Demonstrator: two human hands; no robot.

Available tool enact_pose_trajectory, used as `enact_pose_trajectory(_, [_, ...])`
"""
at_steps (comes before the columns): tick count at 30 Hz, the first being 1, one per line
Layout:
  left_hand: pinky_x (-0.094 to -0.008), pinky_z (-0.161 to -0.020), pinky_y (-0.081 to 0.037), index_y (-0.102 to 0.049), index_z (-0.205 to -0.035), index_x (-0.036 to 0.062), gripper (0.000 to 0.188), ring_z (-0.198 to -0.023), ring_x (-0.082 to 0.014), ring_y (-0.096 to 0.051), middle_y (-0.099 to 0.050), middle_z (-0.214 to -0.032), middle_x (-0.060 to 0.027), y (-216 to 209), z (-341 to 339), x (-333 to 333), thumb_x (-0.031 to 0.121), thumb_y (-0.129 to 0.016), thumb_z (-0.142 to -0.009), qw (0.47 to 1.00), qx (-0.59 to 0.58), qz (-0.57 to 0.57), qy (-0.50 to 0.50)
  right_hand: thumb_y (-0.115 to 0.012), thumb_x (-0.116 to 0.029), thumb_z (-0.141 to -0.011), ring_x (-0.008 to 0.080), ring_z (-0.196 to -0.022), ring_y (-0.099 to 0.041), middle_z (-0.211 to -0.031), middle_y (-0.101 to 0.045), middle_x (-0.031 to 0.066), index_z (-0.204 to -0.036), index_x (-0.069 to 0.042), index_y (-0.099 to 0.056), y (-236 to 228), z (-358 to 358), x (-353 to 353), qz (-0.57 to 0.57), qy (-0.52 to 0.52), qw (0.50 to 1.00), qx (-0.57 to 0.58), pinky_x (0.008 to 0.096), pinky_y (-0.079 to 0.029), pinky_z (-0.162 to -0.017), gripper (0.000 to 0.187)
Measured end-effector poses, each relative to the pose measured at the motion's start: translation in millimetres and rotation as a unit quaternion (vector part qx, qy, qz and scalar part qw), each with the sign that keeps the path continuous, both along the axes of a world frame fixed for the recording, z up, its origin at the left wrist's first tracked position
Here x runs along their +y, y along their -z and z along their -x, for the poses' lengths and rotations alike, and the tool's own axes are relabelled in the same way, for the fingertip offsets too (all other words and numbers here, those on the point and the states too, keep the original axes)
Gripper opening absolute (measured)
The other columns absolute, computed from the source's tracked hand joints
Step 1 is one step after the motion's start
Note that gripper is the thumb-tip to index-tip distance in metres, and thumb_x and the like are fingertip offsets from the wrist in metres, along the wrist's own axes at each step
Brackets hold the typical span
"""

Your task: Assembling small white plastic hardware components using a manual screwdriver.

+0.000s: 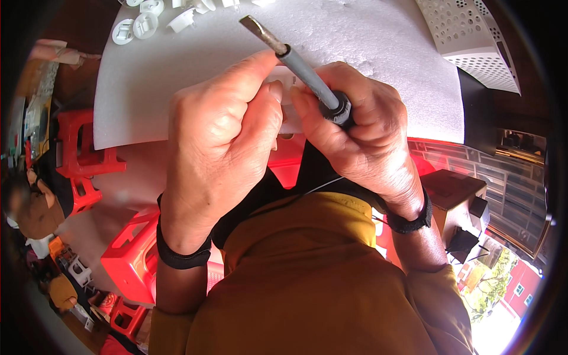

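Note:
My right hand (361,130) is closed around a grey rod-like tool (296,59) with a flat metal tip and a black collar; the tip points up and to the left. My left hand (222,139) pinches a small white plastic part (283,77), mostly hidden between the fingers of both hands. Both hands are held together over the near edge of a white foam sheet (384,41). Black wristbands sit on both wrists.
Several small white plastic parts (145,21) lie at the far left of the foam sheet. A white perforated basket (473,29) stands at the far right. Red plastic stools (83,148) are at the left and below. A dark box (455,189) sits at the right.

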State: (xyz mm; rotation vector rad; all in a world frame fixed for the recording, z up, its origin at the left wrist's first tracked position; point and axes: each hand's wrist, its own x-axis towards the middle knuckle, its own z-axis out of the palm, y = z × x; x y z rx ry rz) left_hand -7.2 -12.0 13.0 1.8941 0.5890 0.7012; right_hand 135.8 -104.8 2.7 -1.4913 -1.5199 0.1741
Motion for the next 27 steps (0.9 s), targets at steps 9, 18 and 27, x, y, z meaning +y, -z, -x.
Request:
enact_pose_trajectory(9, [-0.0169, -0.050, -0.042, -0.062, -0.111, -0.0056, 0.024, -0.054, -0.0036, -0.052, -0.061, -0.071, -0.0022, -1, 2, 4, 0.007, -0.048, -0.096, 1.000, 0.012, 0.010, 0.023, -0.068, -0.003, -0.079, 0.0154, -0.056, -0.056, -0.066, -0.058, 0.0038, -0.088, -0.004, -0.062, -1, 2, -1, 0.008, 0.010, 1.000, -0.025, 0.0263, -0.045, -0.054, 0.011])
enact_pose_trajectory(18, [-0.0171, -0.050, -0.043, -0.062, -0.110, -0.0039, 0.022, -0.055, -0.0043, -0.053, -0.061, -0.071, -0.0029, -9, 7, 4, 0.004, -0.049, -0.094, 0.992, -0.004, 0.112, 0.048, -0.066, -0.001, -0.079, 0.0156, -0.058, -0.058, -0.068, -0.060, 0.0043, -0.089, -0.004, -0.061, -2, 3, -1, 0.014, 0.000, 1.000, -0.012, 0.0261, -0.046, -0.056, 0.011])
enact_pose_trajectory(27, [-0.0172, -0.051, -0.044, -0.061, -0.112, -0.0043, 0.023, -0.057, -0.0041, -0.053, -0.061, -0.073, -0.0026, -11, 5, 4, 0.003, -0.049, -0.094, 0.992, 0.032, 0.111, 0.046, -0.066, -0.002, -0.080, 0.0159, -0.059, -0.059, -0.069, -0.060, 0.0041, -0.089, -0.005, -0.061, -1, 3, -2, 0.018, -0.001, 1.000, -0.008, 0.0264, -0.046, -0.056, 0.011])
